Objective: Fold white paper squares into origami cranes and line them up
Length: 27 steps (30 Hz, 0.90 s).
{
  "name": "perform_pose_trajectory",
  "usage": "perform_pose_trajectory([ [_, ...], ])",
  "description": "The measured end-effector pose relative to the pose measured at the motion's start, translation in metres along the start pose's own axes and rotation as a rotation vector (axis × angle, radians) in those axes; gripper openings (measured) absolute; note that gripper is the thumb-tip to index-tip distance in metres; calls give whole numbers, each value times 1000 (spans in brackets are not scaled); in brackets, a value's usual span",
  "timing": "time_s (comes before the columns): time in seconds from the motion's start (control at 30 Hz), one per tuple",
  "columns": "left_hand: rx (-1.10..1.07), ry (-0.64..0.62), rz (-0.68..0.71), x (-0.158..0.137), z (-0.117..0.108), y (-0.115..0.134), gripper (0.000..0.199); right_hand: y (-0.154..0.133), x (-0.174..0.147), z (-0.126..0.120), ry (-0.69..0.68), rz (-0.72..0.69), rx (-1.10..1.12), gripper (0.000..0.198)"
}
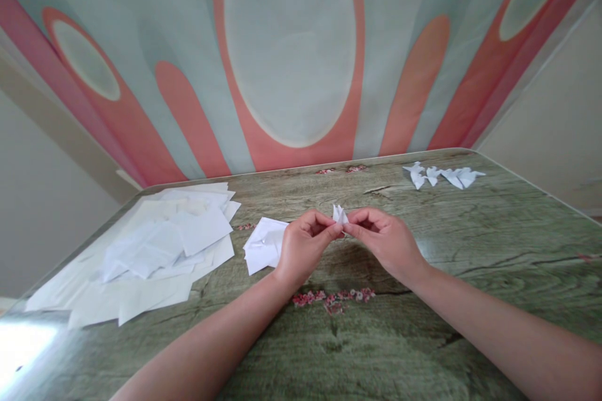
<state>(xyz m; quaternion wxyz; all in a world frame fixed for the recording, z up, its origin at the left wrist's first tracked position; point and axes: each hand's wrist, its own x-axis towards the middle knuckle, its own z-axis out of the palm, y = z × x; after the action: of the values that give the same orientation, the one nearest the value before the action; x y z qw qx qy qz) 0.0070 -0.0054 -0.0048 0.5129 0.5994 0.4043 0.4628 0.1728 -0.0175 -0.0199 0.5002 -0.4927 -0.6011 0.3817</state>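
Observation:
A small piece of folded white paper (339,213) with pointed tips is held above the middle of the table. My left hand (308,241) pinches it from the left between thumb and fingers. From the other side, my right hand (388,241) pinches its right edge, also with thumb and fingertips. The fingertips hide the lower part of the paper. Just left of my left hand lies a small stack of white paper squares (263,244), partly covered by that hand.
Loose white sheets (155,244) lie in a wide, uneven pile on the left of the table. Several folded paper birds (442,175) sit at the back right. The wood-patterned table (470,232) with printed flowers meets a patterned curtain (291,44) behind it.

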Motion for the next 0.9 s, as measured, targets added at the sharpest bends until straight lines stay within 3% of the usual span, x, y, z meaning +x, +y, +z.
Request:
perform_pose_trajectory([
  [0.2, -36, 52, -18, -1, 2, 1, 21, 0, -2, 3, 4, -27, 60, 19],
  [0.47, -71, 55, -10, 0, 4, -1, 25, 0, -3, 3, 61, 43, -2, 23],
  [0.6, -102, 45, -2, 0, 4, 1, 26, 5, 1, 3, 6, 68, 146, 28],
  [0.67, -72, 26, 7, 0, 3, 1, 26, 6, 2, 3, -68, 72, 210, 34],
  [0.77, 53, -22, 19, 0, 0, 0, 26, 7, 3, 2, -146, 73, 122, 27],
  [0.9, 227, -88, 0, 0, -4, -3, 24, 4, 1, -1, -88, 71, 14, 25],
])
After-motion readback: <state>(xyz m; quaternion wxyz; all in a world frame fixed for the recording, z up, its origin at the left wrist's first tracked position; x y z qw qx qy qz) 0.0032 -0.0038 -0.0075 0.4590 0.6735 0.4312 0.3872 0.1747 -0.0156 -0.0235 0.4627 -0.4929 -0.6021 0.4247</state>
